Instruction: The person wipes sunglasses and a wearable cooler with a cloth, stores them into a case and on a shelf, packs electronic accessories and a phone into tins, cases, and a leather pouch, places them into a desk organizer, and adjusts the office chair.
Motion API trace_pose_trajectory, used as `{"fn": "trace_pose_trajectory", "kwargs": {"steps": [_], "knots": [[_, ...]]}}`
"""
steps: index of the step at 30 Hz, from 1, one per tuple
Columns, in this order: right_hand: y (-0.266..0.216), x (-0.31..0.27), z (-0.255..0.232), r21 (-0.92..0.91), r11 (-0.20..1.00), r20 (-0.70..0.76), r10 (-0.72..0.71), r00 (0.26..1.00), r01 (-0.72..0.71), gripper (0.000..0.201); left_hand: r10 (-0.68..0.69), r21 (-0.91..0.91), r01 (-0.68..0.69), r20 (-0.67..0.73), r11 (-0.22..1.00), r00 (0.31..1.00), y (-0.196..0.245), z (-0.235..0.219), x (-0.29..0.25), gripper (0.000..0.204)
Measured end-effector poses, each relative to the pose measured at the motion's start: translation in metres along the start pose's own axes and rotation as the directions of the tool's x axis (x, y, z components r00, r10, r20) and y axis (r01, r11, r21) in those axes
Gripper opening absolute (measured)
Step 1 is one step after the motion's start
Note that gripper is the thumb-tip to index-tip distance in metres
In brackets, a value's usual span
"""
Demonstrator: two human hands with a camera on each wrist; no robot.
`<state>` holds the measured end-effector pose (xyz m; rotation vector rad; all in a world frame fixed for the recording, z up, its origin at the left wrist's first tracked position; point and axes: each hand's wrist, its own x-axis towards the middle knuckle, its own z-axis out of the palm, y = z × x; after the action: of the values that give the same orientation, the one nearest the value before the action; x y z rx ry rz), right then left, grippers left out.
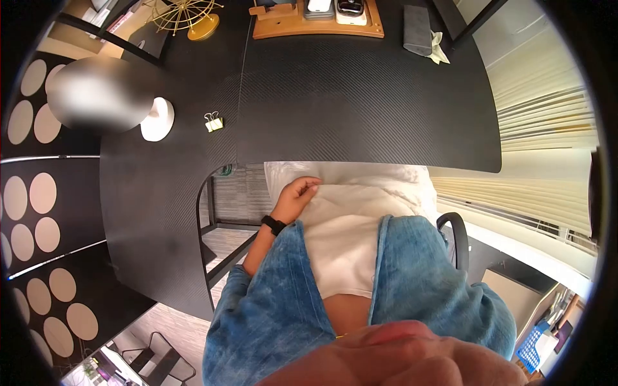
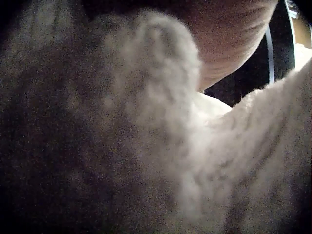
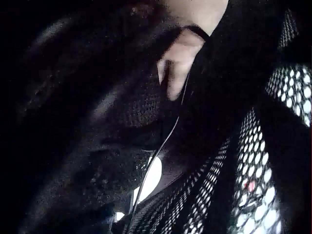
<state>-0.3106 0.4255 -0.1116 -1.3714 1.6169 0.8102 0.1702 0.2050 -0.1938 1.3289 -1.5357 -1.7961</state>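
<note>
My left hand (image 1: 297,196), with a black band (image 1: 274,224) at its wrist, rests on the white fabric (image 1: 360,196) over my lap, fingers loosely bent. In the left wrist view, fuzzy pale fabric (image 2: 239,146) fills much of the picture. My right hand does not show in the head view. A hand (image 3: 180,61) appears in the dark right wrist view, a finger pointing down and a thin cable (image 3: 168,134) running beside it. Its other fingers are lost in shadow, so I cannot tell whether it grips anything. White-dotted black mesh (image 3: 253,165) lies close by.
A black curved desk (image 1: 360,109) lies ahead. On it are a binder clip (image 1: 214,122), a white round base (image 1: 158,120), a gold wheel ornament (image 1: 203,27), a wooden stand (image 1: 283,27), a grey case (image 1: 417,31) and a pale cloth (image 1: 439,50). A chair armrest (image 1: 458,238) stands at right.
</note>
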Motion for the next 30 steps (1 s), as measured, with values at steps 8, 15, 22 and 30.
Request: {"fn": "trace_pose_trajectory", "kwargs": {"steps": [8, 15, 22, 30], "knots": [[-0.002, 0.001, -0.007, -0.008, 1.000, -0.023, -0.008, 1.000, 0.008, 0.030, 0.034, -0.022, -0.035, -0.034, 0.999, 0.999, -0.004, -0.001, -0.002, 0.025], [-0.008, -0.002, -0.010, 0.009, 1.000, -0.067, 0.004, 0.998, -0.003, 0.030, -0.020, -0.075, 0.018, -0.024, 0.997, 1.000, -0.005, -0.003, 0.001, 0.025], [-0.019, 0.019, -0.036, -0.022, 0.999, -0.125, -0.037, 0.991, 0.035, 0.030, 0.039, -0.077, -0.045, -0.072, 0.996, 0.997, -0.003, -0.002, -0.002, 0.022], [-0.035, 0.047, -0.075, -0.082, 0.992, -0.186, -0.111, 0.976, 0.097, 0.030, 0.062, -0.107, -0.066, -0.042, 0.992, 0.997, -0.006, -0.003, -0.002, 0.024]]}}
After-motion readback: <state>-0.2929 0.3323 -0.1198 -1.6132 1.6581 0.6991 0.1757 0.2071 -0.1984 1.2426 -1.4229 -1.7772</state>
